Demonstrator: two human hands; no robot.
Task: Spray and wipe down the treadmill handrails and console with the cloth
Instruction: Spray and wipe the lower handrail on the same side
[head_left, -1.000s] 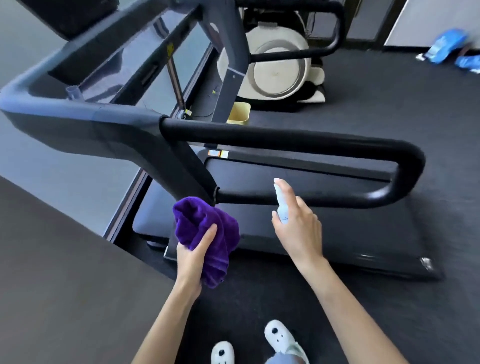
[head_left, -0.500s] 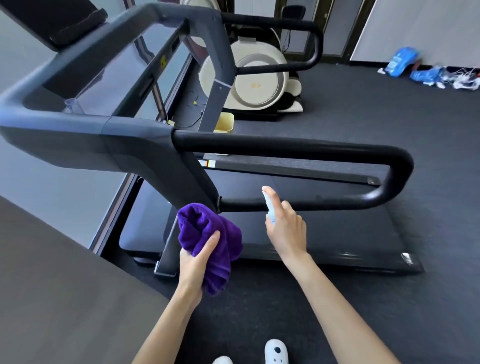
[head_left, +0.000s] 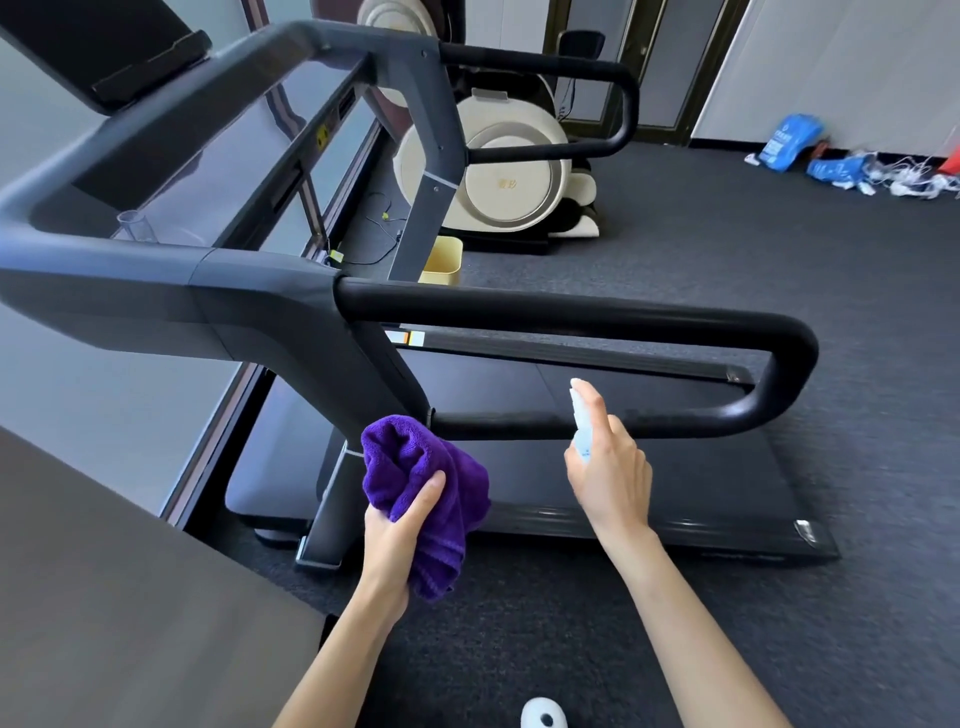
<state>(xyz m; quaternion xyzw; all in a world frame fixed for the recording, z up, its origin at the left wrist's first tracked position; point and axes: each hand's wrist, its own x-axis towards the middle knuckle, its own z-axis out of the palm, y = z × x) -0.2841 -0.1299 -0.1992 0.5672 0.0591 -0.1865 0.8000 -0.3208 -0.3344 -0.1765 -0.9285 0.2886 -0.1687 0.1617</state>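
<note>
Dark gym carpet (head_left: 675, 270), bunched purple cloth (head_left: 415, 467) gripped in my left hand (head_left: 395, 540), right hand (head_left: 613, 478) wrapped round the spray bottle (head_left: 581, 415) by the black handrail (head_left: 571, 312).

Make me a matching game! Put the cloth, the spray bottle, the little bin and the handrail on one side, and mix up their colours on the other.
Things:
1. cloth
2. spray bottle
3. little bin
4. handrail

Colours:
A. black
B. pale yellow
C. purple
D. pale blue and white

Pairs: 1-C, 2-D, 3-B, 4-A. The left hand holds the cloth; the right hand holds the spray bottle.
</note>
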